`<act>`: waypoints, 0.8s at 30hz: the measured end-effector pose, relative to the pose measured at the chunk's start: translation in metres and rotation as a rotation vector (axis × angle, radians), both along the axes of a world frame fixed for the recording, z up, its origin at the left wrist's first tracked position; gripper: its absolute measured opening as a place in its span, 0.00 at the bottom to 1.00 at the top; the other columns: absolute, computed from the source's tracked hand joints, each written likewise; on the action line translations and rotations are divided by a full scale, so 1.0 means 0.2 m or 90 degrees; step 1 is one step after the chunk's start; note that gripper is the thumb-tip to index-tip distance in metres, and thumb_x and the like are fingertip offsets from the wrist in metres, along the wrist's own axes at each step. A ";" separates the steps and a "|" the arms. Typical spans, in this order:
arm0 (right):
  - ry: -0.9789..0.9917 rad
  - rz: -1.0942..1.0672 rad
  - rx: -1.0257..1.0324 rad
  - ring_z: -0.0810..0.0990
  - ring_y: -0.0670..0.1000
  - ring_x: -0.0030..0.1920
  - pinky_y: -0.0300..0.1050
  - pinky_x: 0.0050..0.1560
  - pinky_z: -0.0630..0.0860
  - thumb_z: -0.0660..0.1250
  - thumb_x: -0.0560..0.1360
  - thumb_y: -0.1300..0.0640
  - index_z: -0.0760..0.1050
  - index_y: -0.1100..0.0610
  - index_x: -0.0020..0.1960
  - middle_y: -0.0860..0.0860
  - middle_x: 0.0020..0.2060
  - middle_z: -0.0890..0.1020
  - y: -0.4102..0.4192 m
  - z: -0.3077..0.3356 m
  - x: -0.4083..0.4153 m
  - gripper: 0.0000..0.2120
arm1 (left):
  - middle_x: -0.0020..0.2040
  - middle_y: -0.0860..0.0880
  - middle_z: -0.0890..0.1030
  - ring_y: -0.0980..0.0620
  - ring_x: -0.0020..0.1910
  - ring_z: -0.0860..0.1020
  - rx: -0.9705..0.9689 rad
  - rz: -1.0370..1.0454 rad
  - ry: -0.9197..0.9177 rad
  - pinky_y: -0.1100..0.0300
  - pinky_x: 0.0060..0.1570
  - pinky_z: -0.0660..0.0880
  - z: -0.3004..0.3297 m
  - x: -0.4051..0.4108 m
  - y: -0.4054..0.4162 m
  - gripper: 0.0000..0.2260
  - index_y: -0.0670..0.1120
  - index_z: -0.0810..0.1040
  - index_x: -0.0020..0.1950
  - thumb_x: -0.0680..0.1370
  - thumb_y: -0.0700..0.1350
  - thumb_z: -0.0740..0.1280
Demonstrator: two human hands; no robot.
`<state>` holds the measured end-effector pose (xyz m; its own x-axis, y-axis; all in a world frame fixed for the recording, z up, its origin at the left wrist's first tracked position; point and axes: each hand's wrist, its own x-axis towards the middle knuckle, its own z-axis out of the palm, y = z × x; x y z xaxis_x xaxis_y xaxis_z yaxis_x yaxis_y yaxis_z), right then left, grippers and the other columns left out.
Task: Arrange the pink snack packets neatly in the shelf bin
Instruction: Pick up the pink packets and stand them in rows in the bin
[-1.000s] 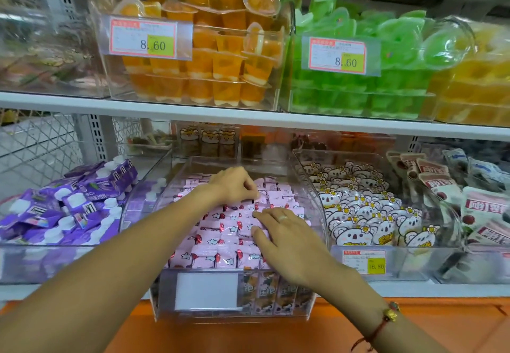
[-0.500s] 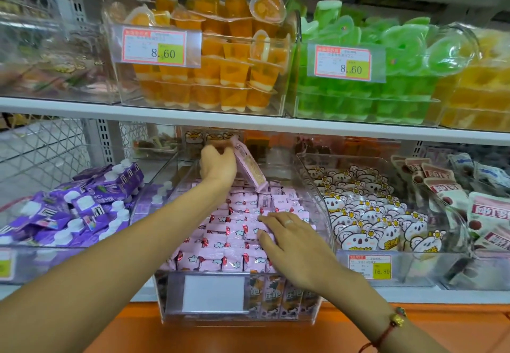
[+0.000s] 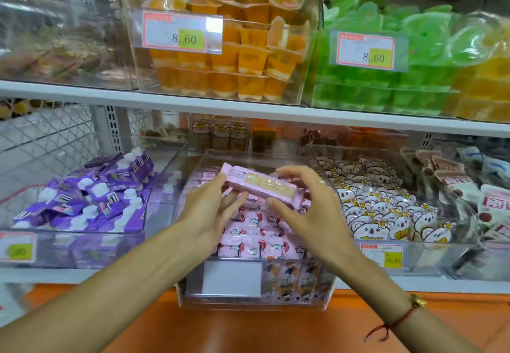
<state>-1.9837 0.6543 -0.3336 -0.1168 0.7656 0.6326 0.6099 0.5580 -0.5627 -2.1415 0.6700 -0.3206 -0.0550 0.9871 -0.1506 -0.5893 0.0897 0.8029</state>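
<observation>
Left hand [image 3: 212,209] holds pink packet [image 3: 262,187] over packet-filled clear bin [image 3: 328,294].

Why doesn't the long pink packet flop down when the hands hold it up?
The pink packet probably has something stiff inside: it stays straight while the left hand holds one end and the right hand hovers at the other. It looks light, since fingertips seem enough. Its shiny wrapper may be a bit slippery.
</observation>
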 end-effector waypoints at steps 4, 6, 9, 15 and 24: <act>0.152 0.011 -0.060 0.79 0.38 0.44 0.28 0.43 0.72 0.73 0.71 0.56 0.80 0.52 0.50 0.43 0.45 0.83 0.00 0.03 0.01 0.08 | 0.55 0.47 0.81 0.52 0.52 0.80 0.063 -0.086 0.080 0.63 0.41 0.81 -0.02 -0.03 0.00 0.12 0.47 0.76 0.59 0.79 0.50 0.64; 0.296 0.015 -0.180 0.81 0.39 0.37 0.29 0.36 0.73 0.71 0.71 0.49 0.82 0.51 0.46 0.46 0.40 0.84 0.00 0.04 0.02 0.08 | 0.58 0.47 0.80 0.52 0.57 0.79 0.140 -0.120 0.166 0.63 0.44 0.80 -0.02 -0.03 0.00 0.14 0.49 0.75 0.61 0.77 0.52 0.64; 0.466 0.060 -0.370 0.84 0.47 0.35 0.35 0.33 0.78 0.71 0.69 0.45 0.84 0.55 0.45 0.54 0.39 0.85 -0.01 0.05 0.02 0.14 | 0.54 0.50 0.83 0.54 0.56 0.80 0.203 -0.133 0.229 0.63 0.46 0.79 -0.01 -0.03 0.00 0.14 0.52 0.79 0.57 0.73 0.54 0.67; 0.667 0.121 -0.442 0.82 0.46 0.31 0.33 0.32 0.77 0.72 0.65 0.43 0.84 0.54 0.43 0.55 0.39 0.86 -0.01 0.06 0.02 0.16 | 0.49 0.52 0.85 0.58 0.52 0.81 0.300 -0.181 0.309 0.66 0.43 0.78 0.02 -0.06 -0.01 0.17 0.50 0.80 0.56 0.71 0.56 0.66; 0.606 0.187 -0.321 0.84 0.51 0.48 0.35 0.42 0.79 0.69 0.72 0.55 0.75 0.57 0.59 0.52 0.46 0.85 -0.01 0.04 0.04 0.16 | 0.46 0.56 0.85 0.62 0.46 0.82 0.340 -0.043 0.450 0.68 0.43 0.77 -0.03 -0.03 -0.01 0.14 0.50 0.79 0.52 0.75 0.57 0.62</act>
